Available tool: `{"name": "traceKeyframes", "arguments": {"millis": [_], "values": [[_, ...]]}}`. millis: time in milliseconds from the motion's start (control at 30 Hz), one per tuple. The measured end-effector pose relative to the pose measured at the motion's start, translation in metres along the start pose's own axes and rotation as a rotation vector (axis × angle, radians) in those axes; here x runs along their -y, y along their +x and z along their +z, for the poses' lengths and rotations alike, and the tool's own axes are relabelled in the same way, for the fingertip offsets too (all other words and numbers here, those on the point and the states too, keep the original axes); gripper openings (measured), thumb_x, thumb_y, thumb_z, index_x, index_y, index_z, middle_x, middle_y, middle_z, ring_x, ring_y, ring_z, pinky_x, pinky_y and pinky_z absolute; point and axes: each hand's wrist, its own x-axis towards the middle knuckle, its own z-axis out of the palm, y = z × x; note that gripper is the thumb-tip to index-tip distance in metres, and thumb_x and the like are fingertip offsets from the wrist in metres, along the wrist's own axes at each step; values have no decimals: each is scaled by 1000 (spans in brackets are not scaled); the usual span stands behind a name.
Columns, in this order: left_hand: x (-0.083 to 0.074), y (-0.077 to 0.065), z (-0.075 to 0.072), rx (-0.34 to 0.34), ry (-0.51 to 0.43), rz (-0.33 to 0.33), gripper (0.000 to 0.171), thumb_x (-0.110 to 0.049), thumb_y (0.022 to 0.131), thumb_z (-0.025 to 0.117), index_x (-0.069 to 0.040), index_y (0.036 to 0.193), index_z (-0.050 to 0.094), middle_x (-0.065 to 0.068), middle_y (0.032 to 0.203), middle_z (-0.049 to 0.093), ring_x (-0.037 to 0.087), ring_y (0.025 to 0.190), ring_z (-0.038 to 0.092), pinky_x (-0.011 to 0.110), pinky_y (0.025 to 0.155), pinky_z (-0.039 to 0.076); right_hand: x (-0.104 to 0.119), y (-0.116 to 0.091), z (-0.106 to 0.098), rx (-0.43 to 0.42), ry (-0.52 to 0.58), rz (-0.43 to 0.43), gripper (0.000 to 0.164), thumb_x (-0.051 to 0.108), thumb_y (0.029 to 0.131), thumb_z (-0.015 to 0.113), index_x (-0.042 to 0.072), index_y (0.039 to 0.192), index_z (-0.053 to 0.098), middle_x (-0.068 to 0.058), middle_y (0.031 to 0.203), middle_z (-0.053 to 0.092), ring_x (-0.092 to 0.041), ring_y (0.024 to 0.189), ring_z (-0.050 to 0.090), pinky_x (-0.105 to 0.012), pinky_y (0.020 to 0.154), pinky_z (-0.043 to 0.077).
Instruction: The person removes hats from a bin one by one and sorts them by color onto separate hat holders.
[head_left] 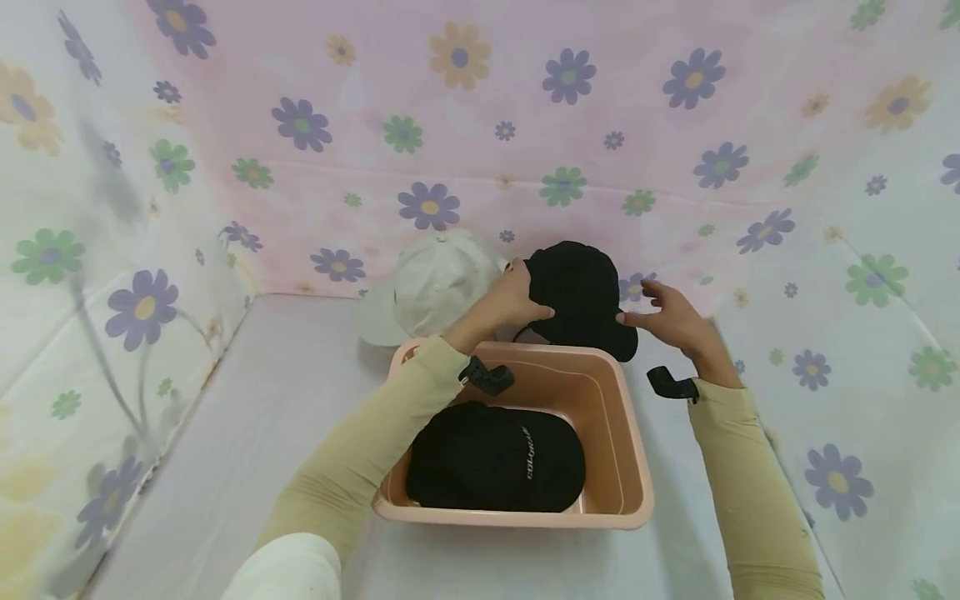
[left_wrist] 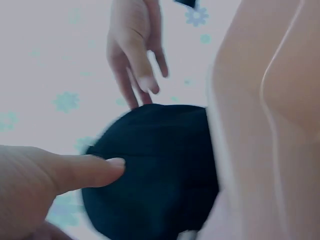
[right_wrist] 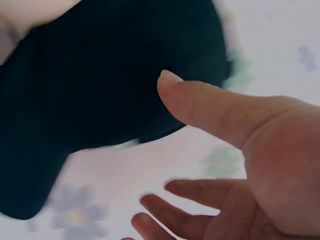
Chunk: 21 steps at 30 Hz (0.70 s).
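A black cap [head_left: 573,287] is at the back, beyond the basin, its brim low at the right. My left hand [head_left: 513,298] grips its left side, thumb over the front; the left wrist view shows that thumb [left_wrist: 95,171] across the dark cloth. Beside the brim is my right hand [head_left: 667,315], fingers spread, holding nothing. In the right wrist view its thumb [right_wrist: 210,107] overlaps the cap, and I cannot tell if they touch. A white cap [head_left: 442,283] sits left of the black one, partly behind my left hand.
A peach plastic basin [head_left: 633,467] stands in front, under my left forearm. Inside it lies another black cap [head_left: 495,458] with white lettering. Flower-printed cloth walls [head_left: 495,108] enclose the back and sides. The white table surface [head_left: 247,433] extends left of the basin.
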Motion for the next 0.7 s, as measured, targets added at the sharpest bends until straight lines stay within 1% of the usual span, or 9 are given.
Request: {"name": "traceKeyframes", "arguments": {"millis": [100,233,333,400,433,500,533,633,700], "values": [[-7,-18,-11,3,118,55,94,-31,101,65,5,161,3,21,169,11,32,156,16,44,125,23,21,-18,-5,-28,-34,-97,79,25,99,66,-2,159,23,-27,163,27,-47,148,26,-64,118,27],[-6,-45,-27,-61,237,186,84,-31,102,64,-2,162,14,17,170,12,33,157,11,45,127,18,47,-41,-1,-27,-76,-236,66,20,100,66,-5,153,37,-26,157,38,-45,144,34,-64,119,25],[3,-66,-38,-121,302,300,78,-29,102,64,-6,162,21,15,170,14,34,158,9,49,127,15,66,-56,13,21,-122,-329,60,17,99,67,-5,150,43,-25,155,42,-44,143,37,-64,117,28],[12,-80,-43,-142,342,350,75,-28,102,64,-8,162,24,15,170,14,35,158,7,54,126,12,77,-65,25,61,-156,-376,59,19,99,68,-4,149,46,-24,154,44,-44,143,37,-65,115,30],[17,-88,-45,-144,359,366,75,-29,103,63,-8,162,24,14,170,15,35,158,6,57,126,11,81,-69,31,87,-169,-385,60,21,99,69,-2,149,46,-22,154,44,-43,143,37,-65,115,31],[28,-101,-48,-147,388,379,73,-31,103,62,-9,162,25,14,170,16,36,158,5,61,124,10,89,-75,43,137,-180,-408,60,25,98,69,1,149,48,-20,153,45,-42,142,38,-65,113,34],[34,-108,-48,-144,393,374,73,-32,104,61,-9,162,24,12,170,15,36,158,5,63,124,9,92,-78,49,165,-181,-414,61,28,98,70,2,149,48,-19,153,46,-41,141,38,-65,113,34],[52,-127,-45,-133,388,340,72,-35,105,57,-11,163,23,11,170,15,37,157,5,66,122,8,100,-81,66,244,-194,-442,65,33,97,71,6,151,47,-15,152,47,-37,140,40,-61,112,37],[66,-140,-41,-126,376,315,70,-36,106,54,-11,163,22,12,170,15,40,157,6,67,121,8,104,-78,77,296,-200,-483,67,34,97,71,8,153,45,-12,153,48,-34,140,42,-58,113,38]]}}
